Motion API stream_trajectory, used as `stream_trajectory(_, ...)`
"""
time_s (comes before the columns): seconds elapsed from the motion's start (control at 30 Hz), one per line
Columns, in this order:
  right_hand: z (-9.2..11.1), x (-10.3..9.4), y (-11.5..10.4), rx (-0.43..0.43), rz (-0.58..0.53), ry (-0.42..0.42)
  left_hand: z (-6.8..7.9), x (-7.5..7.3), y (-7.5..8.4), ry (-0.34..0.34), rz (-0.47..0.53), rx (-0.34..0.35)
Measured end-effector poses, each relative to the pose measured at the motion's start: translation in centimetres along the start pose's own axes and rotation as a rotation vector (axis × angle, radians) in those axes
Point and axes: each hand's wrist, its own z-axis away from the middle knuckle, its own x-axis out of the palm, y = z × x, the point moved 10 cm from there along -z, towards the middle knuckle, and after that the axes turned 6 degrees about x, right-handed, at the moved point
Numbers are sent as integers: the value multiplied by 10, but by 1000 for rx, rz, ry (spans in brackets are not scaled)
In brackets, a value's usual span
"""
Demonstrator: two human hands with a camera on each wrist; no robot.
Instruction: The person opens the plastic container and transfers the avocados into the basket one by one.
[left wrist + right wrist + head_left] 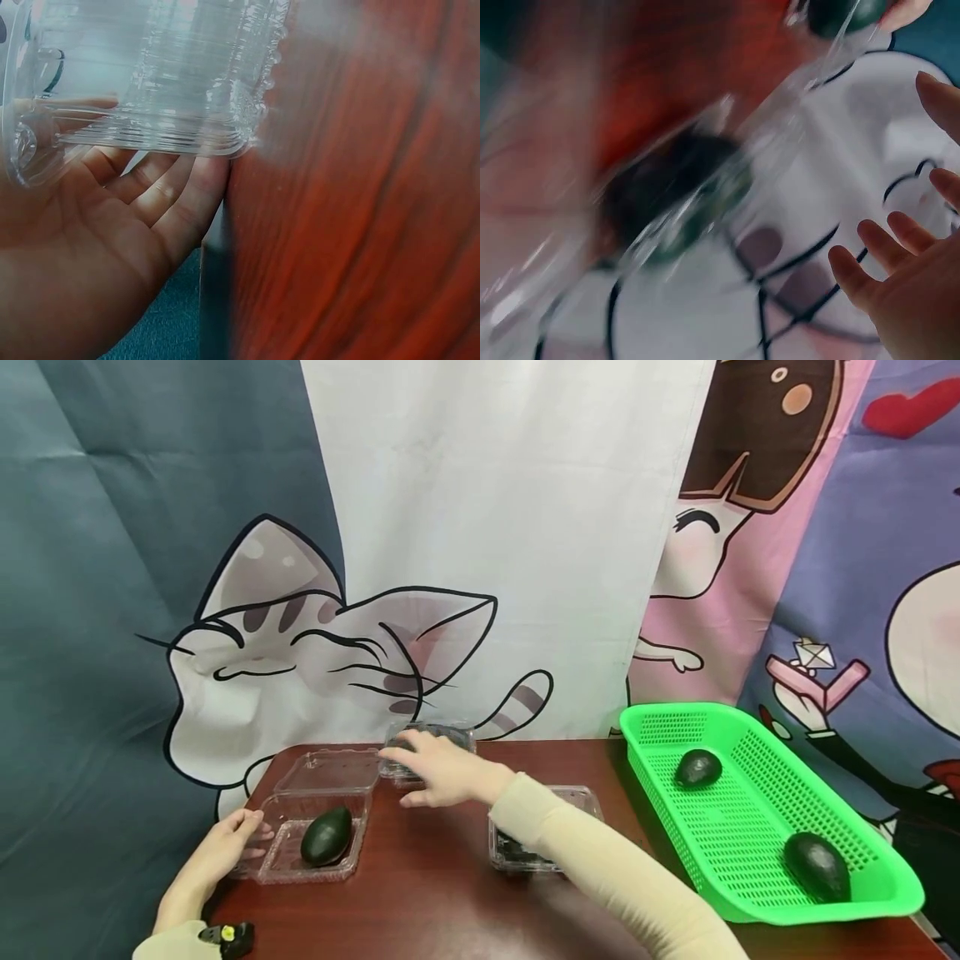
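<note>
An open clear plastic clamshell box (303, 878) stands at the table's left with one dark green avocado (327, 837) inside. At its left side, my left hand (217, 852) holds the rim. In the left wrist view, the fingers (187, 195) lie against the box wall (150, 135) and the thumb shows through the plastic. My right hand (446, 768) is in the air, fingers spread, holding nothing, in front of a clamshell box (457, 739) at the back edge. Dark contents show through that box, blurred in the right wrist view.
Another clear box (577, 797) with dark contents stands mid-table, partly hidden by my right sleeve (600, 852). At the right, a green basket (720, 852) holds two avocados (697, 768). A printed cloth (487, 527) hangs behind the table (420, 893).
</note>
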Motion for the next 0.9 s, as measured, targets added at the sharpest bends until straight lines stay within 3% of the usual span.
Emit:
stream_trajectory(0.23, -46, 20, -59, -80, -35, -30, 3, -4, 2, 28, -11, 3)
stream_trajectory(0.37, -64, 35, -80, -74, -49, -113, 2, -2, 1, 35, 1, -5)
stream_trajectory(0.7, -95, 68, -89, 59, -60, -276, 3, -3, 3, 62, -4, 5)
stream_trajectory(0.9, -100, 87, -97, 63, -66, -338, 4, -2, 0, 67, 7, -14)
